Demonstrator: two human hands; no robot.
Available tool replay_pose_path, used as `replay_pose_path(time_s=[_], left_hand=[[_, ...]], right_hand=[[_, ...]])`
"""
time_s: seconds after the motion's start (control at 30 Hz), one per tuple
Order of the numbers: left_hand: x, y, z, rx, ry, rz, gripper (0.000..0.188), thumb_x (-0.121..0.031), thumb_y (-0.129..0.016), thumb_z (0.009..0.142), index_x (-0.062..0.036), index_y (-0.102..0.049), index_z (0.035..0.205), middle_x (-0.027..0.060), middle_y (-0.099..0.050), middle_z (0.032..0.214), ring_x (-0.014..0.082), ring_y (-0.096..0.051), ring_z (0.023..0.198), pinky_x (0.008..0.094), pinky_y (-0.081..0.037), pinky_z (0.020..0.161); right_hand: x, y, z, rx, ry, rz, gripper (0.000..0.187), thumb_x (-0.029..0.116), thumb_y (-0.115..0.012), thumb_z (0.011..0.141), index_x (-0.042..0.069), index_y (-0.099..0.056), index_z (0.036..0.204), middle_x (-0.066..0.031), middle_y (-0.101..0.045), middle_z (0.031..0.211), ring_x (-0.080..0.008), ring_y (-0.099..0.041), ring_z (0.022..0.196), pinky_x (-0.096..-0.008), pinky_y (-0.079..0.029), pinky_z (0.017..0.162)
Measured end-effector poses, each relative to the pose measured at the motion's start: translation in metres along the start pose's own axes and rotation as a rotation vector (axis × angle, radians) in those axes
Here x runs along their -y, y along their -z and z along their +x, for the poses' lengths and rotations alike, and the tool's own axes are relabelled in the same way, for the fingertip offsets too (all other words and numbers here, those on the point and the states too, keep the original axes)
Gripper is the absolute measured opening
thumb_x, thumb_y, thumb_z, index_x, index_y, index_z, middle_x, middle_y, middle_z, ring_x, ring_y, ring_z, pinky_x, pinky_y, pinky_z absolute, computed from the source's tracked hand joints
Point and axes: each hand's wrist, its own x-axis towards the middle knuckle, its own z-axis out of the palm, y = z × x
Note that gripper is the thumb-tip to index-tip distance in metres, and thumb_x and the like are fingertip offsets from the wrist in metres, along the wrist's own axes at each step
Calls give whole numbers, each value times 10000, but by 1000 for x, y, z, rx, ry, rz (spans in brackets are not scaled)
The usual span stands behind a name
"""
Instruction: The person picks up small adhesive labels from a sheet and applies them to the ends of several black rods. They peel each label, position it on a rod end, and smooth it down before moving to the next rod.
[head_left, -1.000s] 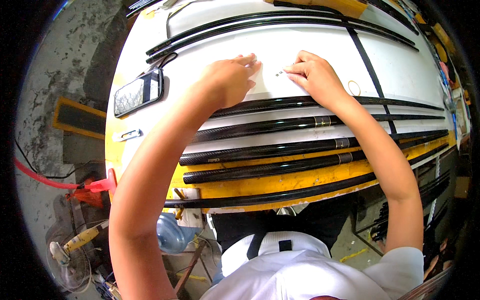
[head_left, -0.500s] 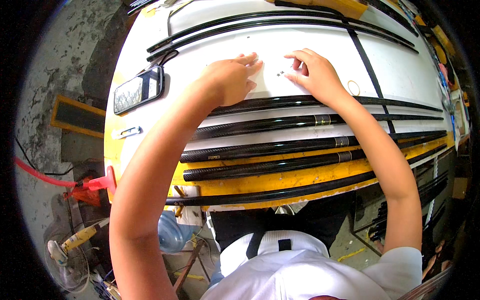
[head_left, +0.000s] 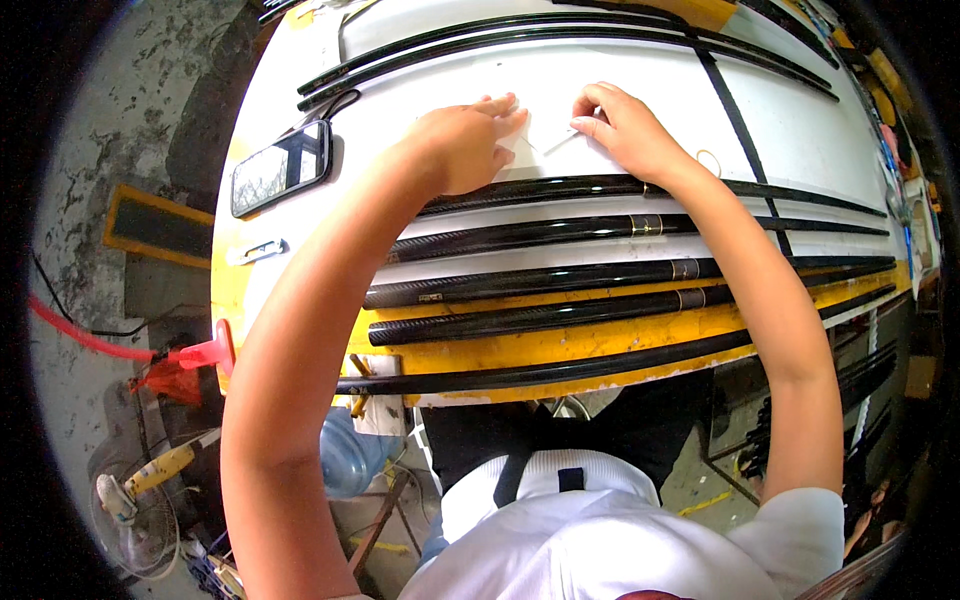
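Across the white sheet on the table, my left hand (head_left: pixel 465 142) lies with its fingers stretched out, pressing on the surface. To its right, the thumb and forefinger of my right hand (head_left: pixel 618 122) pinch the edge of a small, thin whitish film (head_left: pixel 560 143). The film looks lifted at an angle in the gap between both hands; its exact outline is hard to make out against the white. Just nearer than my hands lies a glossy black tapered tube (head_left: pixel 545 189), apart from the fingers. A thin rubber band (head_left: pixel 708 162) rests beyond my right wrist.
Several more black tubes (head_left: pixel 540 237) lie in rows on the near side, and two thin ones (head_left: pixel 520 42) at the far side. A phone (head_left: pixel 282 168) and a small cutter (head_left: pixel 262 252) are at the left. A red-handled hose tool (head_left: pixel 210 350) hangs at the table's left edge.
My right hand has shifted slightly up and lifted the whitish film, where small dark marks showed before. My left hand stays nearly in place. The whole view has shifted slightly.
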Motion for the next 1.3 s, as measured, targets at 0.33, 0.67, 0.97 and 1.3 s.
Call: replay_pose_path(time_s=[0.33,0.67,0.97,1.3], left_hand=[[5,-4,8,44,16,-22,532,-125,-454,933,-161,-381,1458,96,-318,1528,293,-367,1371,390,-300,1137],[-109,105,-118,-348,12,-757,432,-92,-537,928,-37,-446,1347,203,-578,1118,263,-617,975,325,-529,797],[-168,43,-246,-447,548,-1571,176,-139,-689,884,-10,-570,903,4,-586,736,56,-557,651,186,-428,602],[-171,28,-299,-635,621,-1375,297,-200,-721,828,-17,-534,970,6,-558,787,55,-533,678,191,-428,603]], right_hand=[[104,42,-46,-78,-171,368,128,139,-623,901,14,-595,901,-29,-605,756,-106,-581,705,-254,-480,683],[199,41,-141,-139,-230,586,97,-60,-630,808,2,-588,871,-14,-596,832,-72,-557,731,-211,-461,695],[247,1,-183,-47,-331,1010,114,-57,-606,828,-6,-536,902,-68,-546,864,-88,-538,705,-207,-449,659],[272,-40,-200,-104,-434,1036,110,-17,-640,873,-9,-567,955,-20,-584,833,-64,-543,739,-200,-443,686]])
